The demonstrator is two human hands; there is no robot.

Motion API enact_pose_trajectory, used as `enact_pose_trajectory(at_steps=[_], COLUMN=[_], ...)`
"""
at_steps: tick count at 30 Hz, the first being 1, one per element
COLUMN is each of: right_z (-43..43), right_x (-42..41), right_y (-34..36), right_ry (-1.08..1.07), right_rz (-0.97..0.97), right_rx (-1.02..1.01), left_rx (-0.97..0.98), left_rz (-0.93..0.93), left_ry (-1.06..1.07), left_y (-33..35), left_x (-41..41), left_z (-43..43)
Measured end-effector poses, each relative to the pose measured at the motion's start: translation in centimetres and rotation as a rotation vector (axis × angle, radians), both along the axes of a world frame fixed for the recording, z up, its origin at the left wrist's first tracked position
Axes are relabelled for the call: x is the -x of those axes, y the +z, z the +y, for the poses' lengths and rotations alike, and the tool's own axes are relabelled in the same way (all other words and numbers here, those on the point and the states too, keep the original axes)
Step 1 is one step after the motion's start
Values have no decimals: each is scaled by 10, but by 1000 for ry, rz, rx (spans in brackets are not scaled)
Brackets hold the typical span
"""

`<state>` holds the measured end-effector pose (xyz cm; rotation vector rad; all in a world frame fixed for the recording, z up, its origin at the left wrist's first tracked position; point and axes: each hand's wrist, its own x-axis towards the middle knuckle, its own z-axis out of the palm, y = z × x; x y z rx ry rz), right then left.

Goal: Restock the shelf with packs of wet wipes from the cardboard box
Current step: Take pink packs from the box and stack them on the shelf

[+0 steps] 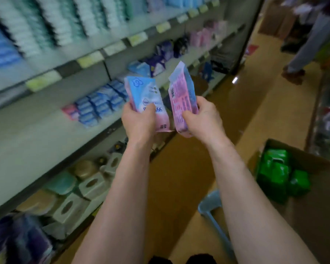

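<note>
Shop aisle ran ahead of us, tan floor [255, 103] on the right and a long shelf unit [36, 134] on the left w/ blurred rows of goods. We held two wet-wipe packs up in front of the middle shelf, close together. Our left hand [139, 121] gripped the blue-and-pink pack [145, 92] round its lower end, thumb across the front. Our right hand [202, 119] clasped the pink pack [181, 92] likewise, barcode side toward us. Both stood roughly upright, tops leaning apart. Stacked blue packs [97, 105] lay on the shelf just behind. The cardboard box [312, 216] sat low on the right w/ green packs [278, 174] inside — a pale blue stool [213, 208] beside it. Tissue boxes [71, 208] filled the bottom shelf. Another person [309, 39] stood far down the aisle — too blurred for more
</note>
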<state>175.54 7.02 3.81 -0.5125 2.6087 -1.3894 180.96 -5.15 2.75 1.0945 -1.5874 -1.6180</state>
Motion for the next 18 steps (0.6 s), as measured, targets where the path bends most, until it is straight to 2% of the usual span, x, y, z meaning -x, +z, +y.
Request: enact_pose_trajectory(at_steps=[3, 8, 18], right_z=[-63, -159, -287], right_x=[-28, -79, -118], right_y=[18, 39, 60], right_ry=[104, 269, 533], right_rz=[74, 79, 117], right_rx=[46, 147, 187], left_rx=[160, 294, 410], left_rz=[18, 35, 18], left_ry=[166, 419, 728], left_y=[20, 41, 65], left_x=[-39, -104, -170], left_z=[-60, -143, -236])
